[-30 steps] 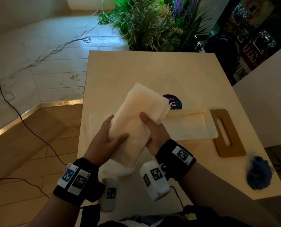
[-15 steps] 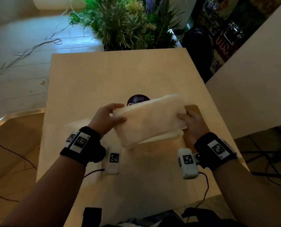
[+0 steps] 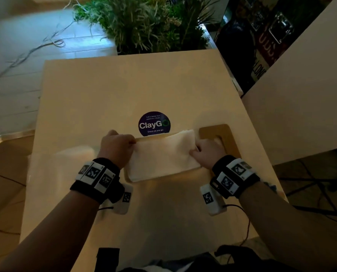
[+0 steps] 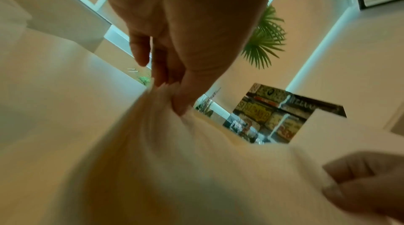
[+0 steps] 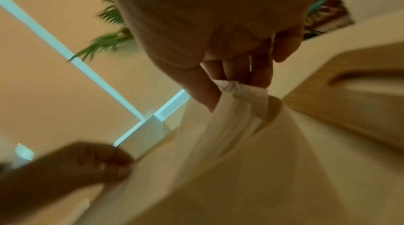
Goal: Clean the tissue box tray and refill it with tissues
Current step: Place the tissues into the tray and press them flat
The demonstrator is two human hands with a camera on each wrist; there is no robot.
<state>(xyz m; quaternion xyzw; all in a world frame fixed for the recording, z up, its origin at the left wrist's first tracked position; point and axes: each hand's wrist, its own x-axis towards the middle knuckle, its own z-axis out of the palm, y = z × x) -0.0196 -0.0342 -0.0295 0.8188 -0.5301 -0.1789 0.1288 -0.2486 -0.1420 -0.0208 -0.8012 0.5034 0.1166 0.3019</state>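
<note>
Pale table (image 3: pixel 124 85), wooden lid (image 3: pixel 225 134) at right. The tissue stack (image 3: pixel 161 156) is gripped endwise by the left hand (image 3: pixel 116 148) and right hand (image 3: pixel 207 152), above the tray (image 3: pixel 126 176). Ideally it is lowered level, corners inside the rim.

The tissues (image 3: pixel 162 155) hide nearly all of the tray (image 3: pixel 126 176); only a rim shows. The right hand (image 3: pixel 208 153) covers part of the wooden lid (image 3: pixel 225 138). A blue cloth (image 3: pixel 272 186) peeks from behind the right wrist. Both wrist views are blurred.
</note>
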